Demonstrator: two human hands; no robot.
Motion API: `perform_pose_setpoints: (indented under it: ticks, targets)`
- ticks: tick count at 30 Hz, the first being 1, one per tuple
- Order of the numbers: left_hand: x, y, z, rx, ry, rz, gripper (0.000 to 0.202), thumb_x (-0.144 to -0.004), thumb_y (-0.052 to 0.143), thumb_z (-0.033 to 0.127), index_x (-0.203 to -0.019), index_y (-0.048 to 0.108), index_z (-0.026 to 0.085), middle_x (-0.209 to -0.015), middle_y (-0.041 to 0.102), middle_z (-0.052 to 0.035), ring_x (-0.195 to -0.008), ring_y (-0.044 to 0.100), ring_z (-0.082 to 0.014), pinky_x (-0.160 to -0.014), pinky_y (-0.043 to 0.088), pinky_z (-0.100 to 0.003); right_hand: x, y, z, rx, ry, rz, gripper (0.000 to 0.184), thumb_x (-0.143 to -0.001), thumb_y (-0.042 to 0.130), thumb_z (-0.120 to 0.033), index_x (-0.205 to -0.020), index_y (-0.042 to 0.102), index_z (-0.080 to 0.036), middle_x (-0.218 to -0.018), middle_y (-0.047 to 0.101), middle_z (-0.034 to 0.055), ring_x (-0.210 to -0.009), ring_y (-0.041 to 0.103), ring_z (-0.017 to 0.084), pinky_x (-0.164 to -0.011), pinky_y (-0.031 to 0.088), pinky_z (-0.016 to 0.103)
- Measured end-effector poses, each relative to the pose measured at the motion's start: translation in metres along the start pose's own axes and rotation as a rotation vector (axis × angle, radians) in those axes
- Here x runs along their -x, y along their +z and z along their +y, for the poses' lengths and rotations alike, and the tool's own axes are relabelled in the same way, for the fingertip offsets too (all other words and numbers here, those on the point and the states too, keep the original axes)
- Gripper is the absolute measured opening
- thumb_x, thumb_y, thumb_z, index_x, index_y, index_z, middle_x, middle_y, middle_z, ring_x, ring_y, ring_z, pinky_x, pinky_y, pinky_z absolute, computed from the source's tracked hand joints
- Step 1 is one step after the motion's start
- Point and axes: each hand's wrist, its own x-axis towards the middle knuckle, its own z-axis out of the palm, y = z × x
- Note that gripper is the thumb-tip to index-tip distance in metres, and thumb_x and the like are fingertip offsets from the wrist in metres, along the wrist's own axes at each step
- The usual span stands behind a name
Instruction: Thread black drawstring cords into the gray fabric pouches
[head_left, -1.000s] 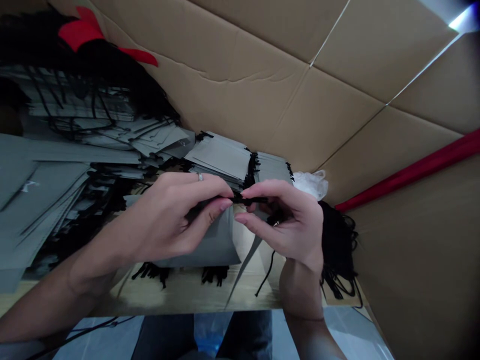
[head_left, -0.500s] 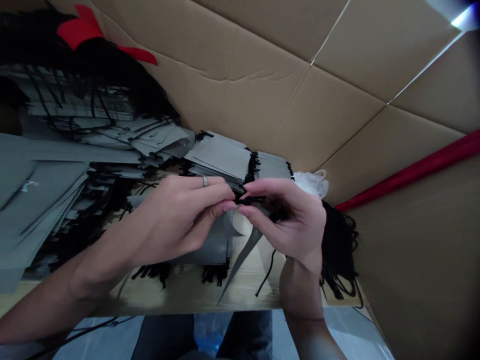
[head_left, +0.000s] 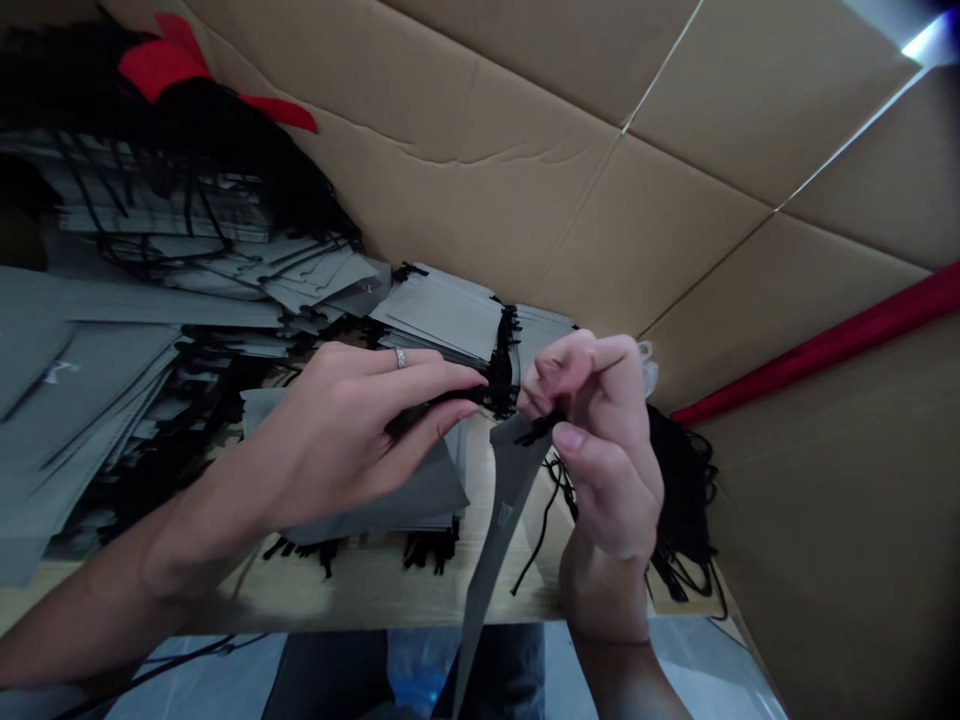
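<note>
My left hand [head_left: 360, 430], wearing a ring, pinches a black cord [head_left: 495, 393] between thumb and fingers. To its right, the fingers of my right hand [head_left: 604, 440] are curled round more of the black cord, partly hidden by the hand. A thin grey sheet [head_left: 499, 510] with a small pale print hangs edge-on below my right hand, down past the table's front edge. Under my left hand lie grey sheets [head_left: 375, 508] with black cord ends [head_left: 431, 550] along their near side.
Stacks of grey sheets [head_left: 442, 310] stand behind the hands, and larger grey piles [head_left: 97, 390] fill the left. Black cords [head_left: 679, 500] lie in a bundle at right. Cardboard walls [head_left: 540, 170] enclose the back and right. A red strip [head_left: 825, 345] crosses the right wall.
My right hand has turned and curled its fingers, moving slightly away from my left. The grey sheet now hangs lower, past the table edge. My left hand keeps its pinch.
</note>
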Motion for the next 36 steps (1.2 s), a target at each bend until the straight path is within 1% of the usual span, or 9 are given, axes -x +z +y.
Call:
perform_pose_setpoints:
  ticks: [2, 4, 8, 11, 16, 20, 25, 29, 36]
  targets:
    - [0.001, 0.000, 0.001, -0.046, -0.002, 0.002, 0.018, -0.122, 0.067, 0.029, -0.135, 0.080, 0.025, -0.107, 0.091, -0.0014, -0.080, 0.083, -0.0156, -0.073, 0.057, -0.030, 0.001, 0.000, 0.001, -0.027, -0.043, -0.027, 0.015, -0.105, 0.065, -0.029, -0.115, 0.053, -0.031, -0.105, 0.051, 0.0047, -0.091, 0.056, 0.025, -0.073, 0.056, 0.042]
    - [0.001, 0.001, 0.002, -0.094, 0.013, 0.010, 0.018, -0.122, 0.067, 0.028, -0.135, 0.079, 0.025, -0.106, 0.091, -0.0007, -0.081, 0.083, -0.0155, -0.072, 0.056, -0.030, 0.000, 0.002, 0.000, 0.014, -0.078, -0.043, 0.017, -0.106, 0.062, -0.022, -0.113, 0.049, -0.031, -0.101, 0.049, 0.0038, -0.089, 0.055, 0.025, -0.073, 0.057, 0.043]
    - [0.000, 0.003, 0.001, -0.193, 0.093, 0.060, 0.018, -0.122, 0.069, 0.027, -0.137, 0.077, 0.022, -0.101, 0.089, 0.0006, -0.076, 0.083, -0.0153, -0.066, 0.054, -0.032, -0.003, 0.006, -0.003, 0.014, -0.103, -0.029, 0.025, -0.107, 0.064, -0.013, -0.111, 0.047, -0.031, -0.100, 0.053, 0.0031, -0.089, 0.058, 0.024, -0.078, 0.062, 0.044]
    - [0.000, 0.003, -0.001, -0.272, 0.119, 0.097, 0.018, -0.121, 0.070, 0.028, -0.137, 0.077, 0.022, -0.098, 0.088, 0.0012, -0.072, 0.081, -0.0163, -0.064, 0.054, -0.034, -0.005, 0.006, -0.004, 0.014, -0.140, -0.017, 0.031, -0.106, 0.068, -0.005, -0.110, 0.050, -0.030, -0.098, 0.057, 0.0023, -0.092, 0.065, 0.023, -0.081, 0.067, 0.042]
    - [0.003, 0.000, 0.000, -0.357, 0.107, 0.051, 0.019, -0.121, 0.067, 0.023, -0.138, 0.076, 0.023, -0.092, 0.085, 0.0010, -0.077, 0.082, -0.0201, -0.067, 0.057, -0.037, -0.003, -0.001, -0.006, 0.155, -0.120, 0.054, 0.038, -0.101, 0.077, 0.004, -0.111, 0.060, -0.029, -0.100, 0.068, 0.0009, -0.095, 0.074, 0.021, -0.077, 0.070, 0.035]
    - [0.004, -0.001, 0.001, -0.410, 0.116, 0.059, 0.021, -0.120, 0.068, 0.022, -0.140, 0.074, 0.026, -0.093, 0.084, 0.0015, -0.077, 0.081, -0.0198, -0.067, 0.057, -0.036, 0.000, -0.004, -0.009, 0.245, -0.177, 0.062, 0.038, -0.097, 0.080, 0.007, -0.109, 0.067, -0.026, -0.102, 0.073, -0.0002, -0.091, 0.075, 0.017, -0.080, 0.070, 0.032]
    - [0.003, -0.003, 0.003, -0.444, 0.155, 0.064, 0.026, -0.118, 0.071, 0.018, -0.144, 0.072, 0.019, -0.095, 0.084, 0.0005, -0.079, 0.080, -0.0202, -0.069, 0.060, -0.037, 0.001, -0.002, -0.009, 0.354, -0.244, 0.028, 0.036, -0.099, 0.072, 0.010, -0.107, 0.069, -0.026, -0.103, 0.078, -0.0008, -0.093, 0.077, 0.017, -0.081, 0.071, 0.033]
    - [0.003, -0.003, 0.004, -0.451, 0.160, 0.069, 0.025, -0.117, 0.073, 0.017, -0.142, 0.073, 0.017, -0.094, 0.083, 0.0012, -0.075, 0.078, -0.0187, -0.069, 0.060, -0.036, 0.001, 0.000, -0.006, 0.419, -0.282, 0.048, 0.037, -0.100, 0.070, 0.010, -0.109, 0.069, -0.027, -0.105, 0.079, -0.0010, -0.095, 0.081, 0.017, -0.082, 0.072, 0.033]
    - [0.002, 0.000, 0.005, -0.457, 0.162, 0.084, 0.024, -0.116, 0.074, 0.015, -0.140, 0.074, 0.017, -0.094, 0.082, 0.0018, -0.079, 0.080, -0.0182, -0.070, 0.060, -0.034, 0.001, 0.000, -0.006, 0.415, -0.319, 0.037, 0.037, -0.099, 0.068, 0.011, -0.109, 0.068, -0.025, -0.105, 0.079, -0.0009, -0.096, 0.082, 0.016, -0.089, 0.074, 0.031]
